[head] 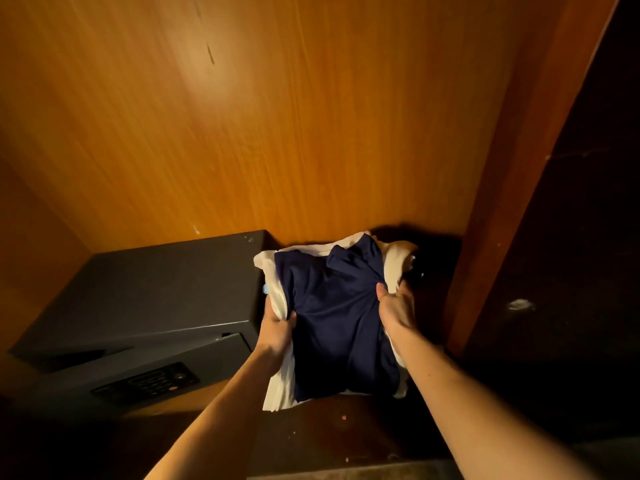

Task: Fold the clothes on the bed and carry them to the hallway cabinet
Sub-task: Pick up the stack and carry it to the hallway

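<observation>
the left hand (277, 323) clutches the left edge of the folded clothes (336, 317), thumb on top pinching white cloth. the right hand (396, 306) grasps the right edge, thumb pressed onto the navy garment (332, 306) that lies uppermost, fingers tucked under the side. white garments (277, 386) show beneath and around the navy one. the stack sits on the cabinet shelf (346, 420), toward its right back corner, close to the wooden back panel (277, 116) and right side wall (512, 168). a dark safe (138, 299) with a keypad (149, 381) fills the shelf's left side, just beside the stack.
</observation>
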Motion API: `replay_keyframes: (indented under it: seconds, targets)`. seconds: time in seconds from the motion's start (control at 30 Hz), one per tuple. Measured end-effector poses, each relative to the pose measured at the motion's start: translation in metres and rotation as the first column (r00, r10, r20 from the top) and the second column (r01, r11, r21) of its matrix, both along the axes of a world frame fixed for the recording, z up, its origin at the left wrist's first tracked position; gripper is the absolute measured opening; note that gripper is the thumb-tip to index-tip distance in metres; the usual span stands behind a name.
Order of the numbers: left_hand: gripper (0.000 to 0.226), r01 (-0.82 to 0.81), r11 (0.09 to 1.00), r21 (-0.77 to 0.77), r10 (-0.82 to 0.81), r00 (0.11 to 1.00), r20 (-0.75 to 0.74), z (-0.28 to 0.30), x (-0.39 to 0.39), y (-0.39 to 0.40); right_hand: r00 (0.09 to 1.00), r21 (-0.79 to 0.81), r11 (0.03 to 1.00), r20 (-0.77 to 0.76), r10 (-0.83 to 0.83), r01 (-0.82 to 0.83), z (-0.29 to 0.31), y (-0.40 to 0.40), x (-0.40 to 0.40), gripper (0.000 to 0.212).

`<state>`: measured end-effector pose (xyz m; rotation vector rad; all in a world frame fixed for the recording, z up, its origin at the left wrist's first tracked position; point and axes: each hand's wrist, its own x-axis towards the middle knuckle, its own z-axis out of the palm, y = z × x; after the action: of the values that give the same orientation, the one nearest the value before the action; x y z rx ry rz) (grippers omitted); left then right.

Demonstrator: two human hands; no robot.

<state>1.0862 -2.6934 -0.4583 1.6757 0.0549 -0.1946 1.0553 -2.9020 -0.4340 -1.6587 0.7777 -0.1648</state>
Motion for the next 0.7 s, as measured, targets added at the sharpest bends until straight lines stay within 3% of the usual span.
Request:
replay_keyframes:
  seconds: [0.17,0.23,0.3,0.37,0.43,0.47,0.53,0.6,0.7]
  targets:
    - [0.048,-0.116,0.982,0.150,0.132,0.986,-0.103,-0.040,0.022,-0.009,0.998,-0.006,0.998,0.014,-0.057,0.057,-0.035,0.001,0.018,0.067]
    - [0.056,-0.134,0.952,0.275,0.155,0.986,-0.056,-0.045,0.026,-0.013,0.991,-0.119,0.986,-0.047,-0.125,0.119,-0.044,0.001,0.024,0.081]
    - [0.068,-0.170,0.875,0.452,0.164,0.985,0.052,-0.047,0.022,-0.021,0.963,-0.343,0.930,-0.173,-0.205,0.136,-0.050,0.001,0.023,0.091]
    - [0.076,-0.229,0.761,0.607,0.115,0.969,0.220,-0.044,0.013,-0.029,0.975,-0.663,0.747,-0.133,-0.177,0.045,-0.052,0.008,0.014,0.083]
    - [0.073,-0.303,0.618,0.726,-0.081,0.894,0.442,-0.044,0.010,-0.039,0.995,-0.897,0.441,0.008,0.095,-0.035,-0.057,0.021,0.009,0.069]
    - [0.066,-0.323,0.567,0.758,-0.215,0.830,0.515,-0.045,0.012,-0.045,0.965,-0.952,0.298,0.011,0.261,-0.070,-0.062,0.026,0.012,0.064]
    - [0.056,-0.265,0.483,0.834,-0.440,0.750,0.494,-0.044,0.018,-0.059,0.861,-0.961,0.112,-0.169,0.480,-0.252,-0.064,0.028,0.021,0.058]
    - [0.073,-0.129,0.337,0.933,-0.557,0.771,0.308,-0.045,0.024,-0.064,0.775,-0.863,0.112,-0.377,0.508,-0.493,-0.063,0.024,0.032,0.060]
    - [0.083,-0.020,0.165,0.986,-0.582,0.806,0.114,-0.067,0.039,-0.045,0.765,-0.729,0.273,-0.510,0.394,-0.627,-0.072,0.013,0.043,0.079]
